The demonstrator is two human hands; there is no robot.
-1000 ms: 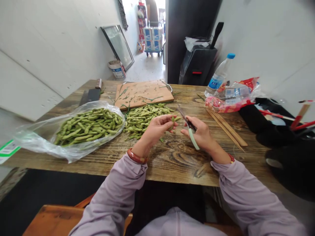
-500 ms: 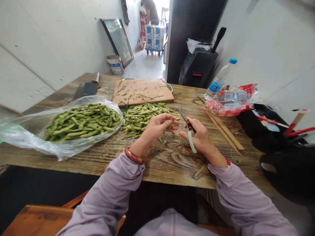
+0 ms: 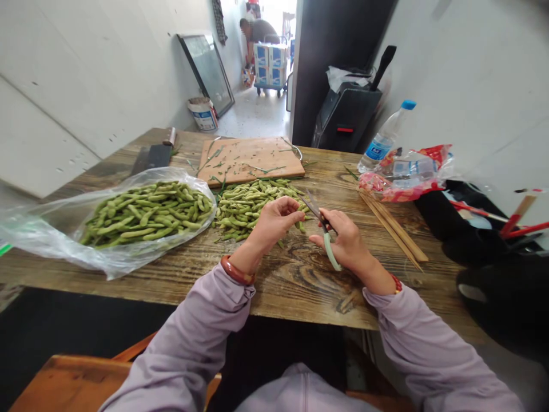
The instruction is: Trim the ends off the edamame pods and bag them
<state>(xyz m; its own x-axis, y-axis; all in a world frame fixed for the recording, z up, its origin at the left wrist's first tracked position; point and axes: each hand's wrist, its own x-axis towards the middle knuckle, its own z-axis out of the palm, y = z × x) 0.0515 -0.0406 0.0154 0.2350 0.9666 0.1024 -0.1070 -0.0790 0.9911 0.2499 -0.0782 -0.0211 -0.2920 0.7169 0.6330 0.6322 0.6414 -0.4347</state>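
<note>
My left hand pinches one green bean pod at its fingertips, just over the near edge of a loose pile of pods on the wooden table. My right hand is closed round the pale green handles of a pair of scissors, whose blades point up and left towards the held pod. A clear plastic bag full of more green pods lies to the left.
A wooden cutting board with green trimmings lies behind the pile, a cleaver to its left. At right are chopsticks, a red snack bag, a water bottle and black items. A person bends over boxes far back.
The pod in my left hand has tipped downward and the scissors have shifted slightly left towards it. The view has barely shifted.
</note>
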